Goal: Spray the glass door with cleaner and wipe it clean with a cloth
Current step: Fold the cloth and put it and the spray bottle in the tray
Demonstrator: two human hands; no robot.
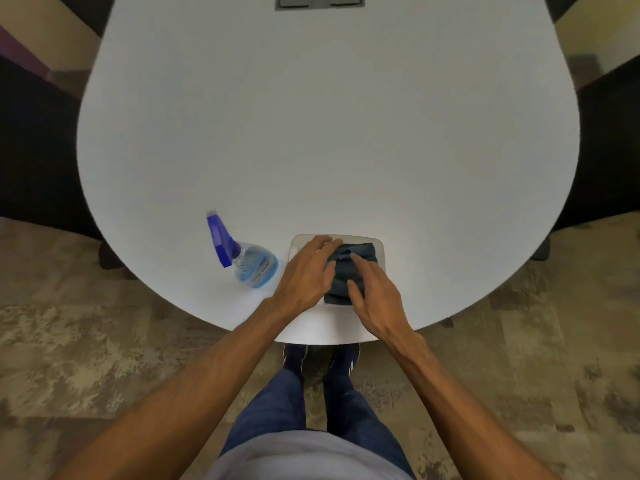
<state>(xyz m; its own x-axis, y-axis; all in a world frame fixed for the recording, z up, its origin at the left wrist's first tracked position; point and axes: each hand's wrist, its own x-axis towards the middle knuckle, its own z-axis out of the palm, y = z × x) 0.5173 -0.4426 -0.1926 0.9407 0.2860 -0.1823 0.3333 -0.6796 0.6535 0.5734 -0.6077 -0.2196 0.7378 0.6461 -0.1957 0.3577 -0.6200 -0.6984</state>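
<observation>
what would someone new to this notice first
Both hands meet by the table's near edge: the left hand and right hand rest on a dark cloth lying over a small glass panel. Just left of them a spray bottle of blue cleaner sits on the big white table.

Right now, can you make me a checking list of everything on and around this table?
Surface: white table, rounded near edge.
Job's things: glass panel flat on the table; dark cloth on it; spray bottle with blue liquid to its left.
Clutter: nothing seen.
Hands: left hand on the glass beside the cloth; right hand pressing the cloth.
Cables: nothing seen.
Surroundings: mottled carpet, dark chairs, grey hatch at the table's far end.
</observation>
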